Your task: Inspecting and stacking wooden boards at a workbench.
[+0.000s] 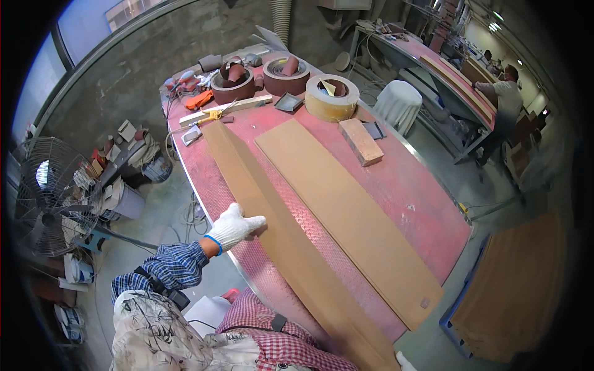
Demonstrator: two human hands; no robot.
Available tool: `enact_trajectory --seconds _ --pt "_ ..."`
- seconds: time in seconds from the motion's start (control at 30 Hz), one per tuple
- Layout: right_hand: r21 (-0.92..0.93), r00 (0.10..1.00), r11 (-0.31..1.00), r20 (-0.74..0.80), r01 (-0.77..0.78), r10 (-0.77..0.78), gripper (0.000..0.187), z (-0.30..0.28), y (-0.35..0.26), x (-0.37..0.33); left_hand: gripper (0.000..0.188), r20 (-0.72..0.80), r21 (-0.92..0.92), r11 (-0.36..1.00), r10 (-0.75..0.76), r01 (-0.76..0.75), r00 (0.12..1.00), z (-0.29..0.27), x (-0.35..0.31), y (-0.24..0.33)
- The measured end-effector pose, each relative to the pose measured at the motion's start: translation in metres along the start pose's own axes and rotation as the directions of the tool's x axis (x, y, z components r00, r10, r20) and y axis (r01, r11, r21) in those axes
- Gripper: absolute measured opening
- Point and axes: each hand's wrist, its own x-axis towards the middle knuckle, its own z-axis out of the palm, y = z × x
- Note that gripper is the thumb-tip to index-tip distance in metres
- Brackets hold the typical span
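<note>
A long brown board (288, 244) runs diagonally over the red table, tilted so that a broad face and a side face show. My left hand (234, 226), in a white glove with a blue cuff, grips its left edge about midway, thumb reaching over the top. At the board's near end, a small part of my right hand (405, 362), also white-gloved, touches the corner; most of it is cut off by the lower rim. A second, flat brown panel (352, 216) lies on the table to the right, apart from the first.
On the red table (427, 229) stand sanding-belt rolls (286, 75), a tan tape-like roll (331, 99) and a brick-like block (361, 142). A fan (52, 195) and buckets stand left. Stacked panels (513, 290) lie right. Another person (508, 93) works at a far bench.
</note>
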Motion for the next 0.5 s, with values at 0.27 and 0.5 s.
enact_trajectory --seconds 0.27,0.5 --pt "0.255 0.996 0.963 0.003 -0.083 0.085 0.053 0.021 -0.028 -0.001 0.047 0.258 -0.006 0.992 -0.119 0.125 0.959 -0.033 0.026 0.018" --pt "0.022 0.992 1.0 -0.129 -0.006 0.009 0.057 0.058 -0.095 0.013 0.057 0.337 0.453 0.892 -0.184 0.012 0.923 -0.09 0.072 0.053"
